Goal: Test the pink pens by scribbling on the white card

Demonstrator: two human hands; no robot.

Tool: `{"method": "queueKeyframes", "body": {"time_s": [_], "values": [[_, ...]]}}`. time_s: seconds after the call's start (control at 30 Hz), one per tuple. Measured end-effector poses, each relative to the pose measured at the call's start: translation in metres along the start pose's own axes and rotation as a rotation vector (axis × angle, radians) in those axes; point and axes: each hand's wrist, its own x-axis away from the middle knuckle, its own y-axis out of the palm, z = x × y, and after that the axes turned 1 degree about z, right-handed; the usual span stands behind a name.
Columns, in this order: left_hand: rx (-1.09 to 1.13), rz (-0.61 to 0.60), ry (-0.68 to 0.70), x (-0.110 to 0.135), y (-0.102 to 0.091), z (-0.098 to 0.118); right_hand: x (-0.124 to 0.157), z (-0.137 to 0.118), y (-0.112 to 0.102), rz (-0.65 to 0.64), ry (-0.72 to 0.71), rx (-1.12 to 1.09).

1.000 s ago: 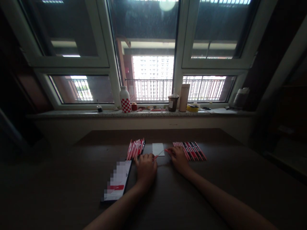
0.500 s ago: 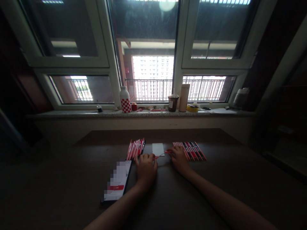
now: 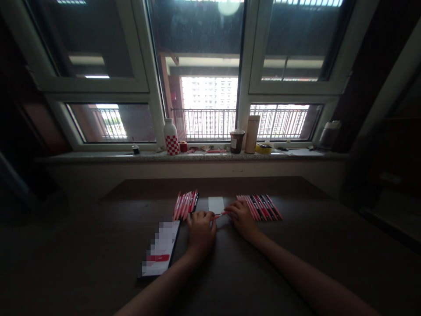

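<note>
Dark table (image 3: pixel 82 254) — left hand (image 3: pixel 201 230) and right hand (image 3: pixel 244 220) pinch our pen (image 3: pixel 217 216).
Likely light, stiff — we'd grip each end.

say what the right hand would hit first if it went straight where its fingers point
Besides the pink pen it holds, the right hand would probably meet the left hand, at the pen's other end. Depth is unclear; it might pass over the white sheet.

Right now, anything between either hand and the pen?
Nothing visible. The left hand and right hand already hold the pen, one toward each end. The card lies just beyond it, not in between.
</note>
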Motion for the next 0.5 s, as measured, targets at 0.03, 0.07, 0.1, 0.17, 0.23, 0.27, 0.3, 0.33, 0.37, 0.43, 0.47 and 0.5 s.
{"method": "queueKeyframes", "body": {"time_s": [0.03,0.07,0.1,0.17,0.23,0.27,0.3,0.33,0.37,0.43,0.47,0.5], "values": [[0.005,-0.001,0.002,0.0,0.0002,-0.0001,0.0,-0.0001,0.0001,-0.005,-0.007,0.0],[0.009,-0.002,0.005,0.0,0.0003,-0.0001,0.0,-0.0003,0.0002,-0.01,-0.016,-0.001],[0.014,-0.002,0.008,0.0,0.0005,-0.0002,0.0001,-0.0005,0.0003,-0.014,-0.025,-0.002],[0.02,0.003,0.013,0.0,0.001,-0.0005,0.0005,-0.0009,0.0007,-0.016,-0.042,-0.005],[0.025,0.011,0.016,0.0,0.0015,-0.0007,0.0008,-0.0015,0.001,-0.016,-0.05,-0.004],[0.027,0.012,0.018,0.0,0.0018,-0.0008,0.0009,-0.0018,0.001,-0.015,-0.05,-0.002],[0.028,0.011,0.018,0.0,0.002,-0.0009,0.001,-0.0021,0.0011,-0.014,-0.05,0.0],[0.029,0.009,0.019,-0.0001,0.0022,-0.001,0.001,-0.0024,0.001,-0.015,-0.051,0.001],[0.029,0.006,0.019,-0.0001,0.0024,-0.001,0.001,-0.0027,0.0009,-0.017,-0.052,0.001],[0.034,0.003,0.02,-0.0002,0.0027,-0.0012,0.001,-0.0033,0.0006,-0.018,-0.056,0.003],[0.037,0.003,0.02,-0.0003,0.0028,-0.0012,0.0009,-0.0036,0.0004,-0.019,-0.056,0.003],[0.04,0.003,0.021,-0.0003,0.0028,-0.0012,0.0009,-0.0038,0.0003,-0.021,-0.057,0.002]]}}
